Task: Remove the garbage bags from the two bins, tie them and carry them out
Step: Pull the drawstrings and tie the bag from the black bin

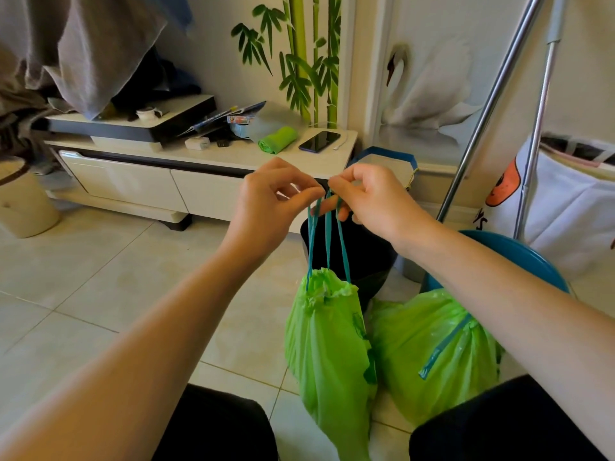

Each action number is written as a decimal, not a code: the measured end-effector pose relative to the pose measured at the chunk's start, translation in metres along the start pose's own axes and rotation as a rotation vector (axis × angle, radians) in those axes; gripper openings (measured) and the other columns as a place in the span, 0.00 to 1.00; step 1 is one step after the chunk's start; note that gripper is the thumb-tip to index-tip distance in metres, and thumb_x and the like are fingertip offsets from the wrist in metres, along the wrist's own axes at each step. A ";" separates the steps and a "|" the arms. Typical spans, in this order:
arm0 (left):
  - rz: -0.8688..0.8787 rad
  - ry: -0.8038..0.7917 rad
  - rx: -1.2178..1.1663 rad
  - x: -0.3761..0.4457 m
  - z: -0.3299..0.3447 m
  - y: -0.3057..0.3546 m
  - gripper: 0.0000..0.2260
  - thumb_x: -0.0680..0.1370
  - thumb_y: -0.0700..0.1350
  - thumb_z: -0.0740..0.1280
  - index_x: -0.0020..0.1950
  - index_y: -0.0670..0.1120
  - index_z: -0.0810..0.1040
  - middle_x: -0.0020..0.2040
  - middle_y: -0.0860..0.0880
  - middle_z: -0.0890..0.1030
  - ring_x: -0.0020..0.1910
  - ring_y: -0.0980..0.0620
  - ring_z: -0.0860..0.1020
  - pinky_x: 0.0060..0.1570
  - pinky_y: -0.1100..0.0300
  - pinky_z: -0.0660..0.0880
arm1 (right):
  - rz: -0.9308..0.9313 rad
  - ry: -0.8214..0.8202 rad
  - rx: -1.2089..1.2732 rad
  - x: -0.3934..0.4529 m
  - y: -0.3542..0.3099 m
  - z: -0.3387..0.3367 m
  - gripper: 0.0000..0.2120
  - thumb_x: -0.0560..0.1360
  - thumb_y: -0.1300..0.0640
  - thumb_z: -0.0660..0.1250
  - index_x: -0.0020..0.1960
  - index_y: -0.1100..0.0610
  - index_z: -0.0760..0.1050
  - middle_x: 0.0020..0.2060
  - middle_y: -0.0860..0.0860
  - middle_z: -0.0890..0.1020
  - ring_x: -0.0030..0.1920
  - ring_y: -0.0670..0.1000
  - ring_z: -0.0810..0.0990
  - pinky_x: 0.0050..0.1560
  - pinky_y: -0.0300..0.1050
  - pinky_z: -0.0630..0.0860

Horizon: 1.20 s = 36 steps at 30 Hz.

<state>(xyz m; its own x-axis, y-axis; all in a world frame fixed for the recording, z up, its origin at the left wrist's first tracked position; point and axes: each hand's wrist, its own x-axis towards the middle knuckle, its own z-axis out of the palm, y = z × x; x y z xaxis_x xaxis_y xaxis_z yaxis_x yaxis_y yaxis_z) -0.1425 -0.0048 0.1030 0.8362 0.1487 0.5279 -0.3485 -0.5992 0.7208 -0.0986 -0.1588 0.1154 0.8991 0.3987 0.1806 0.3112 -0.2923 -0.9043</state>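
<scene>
A green garbage bag (327, 341) hangs in front of me by its teal drawstrings (327, 234), its mouth gathered tight. My left hand (273, 197) and my right hand (369, 194) both pinch the tops of the drawstrings, close together. A second green garbage bag (432, 354) lies on the floor to the right, its teal drawstring loose across it. Behind the hanging bag stands a black bin (362, 257). Another bin, beige (23, 201), stands at the far left.
A low white cabinet (199, 181) runs along the wall, with a roll of green bags (278, 139) and a phone (319, 141) on top. A blue stool (512, 257), metal poles (492, 98) and a white fabric basket (572, 211) crowd the right. Tiled floor lies at the left.
</scene>
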 end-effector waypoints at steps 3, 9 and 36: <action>-0.018 0.017 -0.010 0.001 0.002 -0.003 0.01 0.74 0.44 0.72 0.43 0.48 0.82 0.44 0.52 0.78 0.39 0.62 0.74 0.40 0.72 0.72 | 0.073 -0.051 0.047 -0.002 -0.002 0.000 0.08 0.81 0.55 0.58 0.50 0.57 0.73 0.34 0.48 0.85 0.31 0.43 0.74 0.31 0.33 0.70; -0.241 -0.058 -0.194 0.000 0.009 -0.017 0.02 0.74 0.45 0.71 0.41 0.51 0.81 0.48 0.48 0.81 0.39 0.56 0.78 0.40 0.63 0.77 | 0.247 -0.165 0.387 -0.005 0.001 -0.004 0.02 0.76 0.60 0.66 0.48 0.56 0.73 0.36 0.53 0.79 0.31 0.47 0.71 0.29 0.38 0.67; -0.312 -0.471 -0.021 -0.053 0.101 -0.073 0.11 0.81 0.47 0.61 0.47 0.41 0.78 0.35 0.51 0.73 0.34 0.55 0.71 0.34 0.67 0.68 | -0.037 0.068 0.915 -0.008 -0.014 -0.038 0.10 0.74 0.74 0.60 0.46 0.60 0.70 0.46 0.71 0.73 0.38 0.50 0.82 0.35 0.41 0.65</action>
<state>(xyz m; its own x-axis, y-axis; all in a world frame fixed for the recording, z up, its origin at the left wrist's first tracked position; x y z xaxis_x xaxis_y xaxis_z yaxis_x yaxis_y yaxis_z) -0.1185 -0.0481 -0.0230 0.9980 -0.0538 0.0338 -0.0584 -0.5668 0.8218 -0.0983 -0.1906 0.1411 0.9186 0.3338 0.2114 0.0009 0.5334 -0.8459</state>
